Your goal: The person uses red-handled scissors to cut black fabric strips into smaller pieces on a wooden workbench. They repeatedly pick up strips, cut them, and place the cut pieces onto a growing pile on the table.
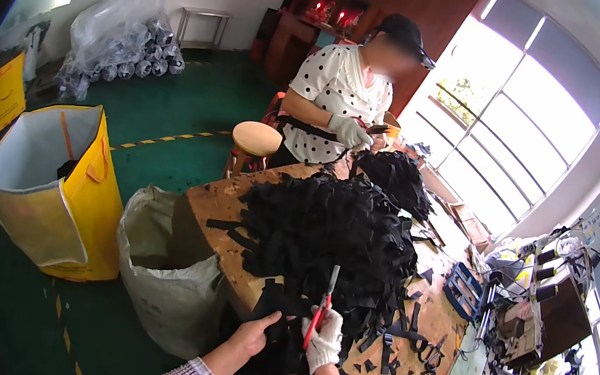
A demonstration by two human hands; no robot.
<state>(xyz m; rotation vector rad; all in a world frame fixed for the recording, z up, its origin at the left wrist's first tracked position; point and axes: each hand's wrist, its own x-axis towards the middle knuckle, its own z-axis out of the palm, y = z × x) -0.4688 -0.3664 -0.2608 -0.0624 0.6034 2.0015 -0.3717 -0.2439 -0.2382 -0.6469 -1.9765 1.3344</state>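
Note:
A large heap of black fabric straps [334,216] covers much of the wooden table [212,202]. My bare left hand [255,334] is closed, its thumb pressing on a black strap piece [271,300] at the table's near left edge. In a white knit glove, my right hand [325,344] grips red-handled scissors [315,322]. Their metal blades point up and away, over the front of the heap and just right of the held piece. Whether the blades are parted is too small to tell. More black material hangs below my hands, partly hidden by them.
Across the table, a person in a dotted top works with a gloved hand [349,131]. Left of the table stand an open whitish sack [167,299] and a yellow bag [98,212]. A blue tray [465,290], small black scraps and a wooden stool [256,137] surround the heap.

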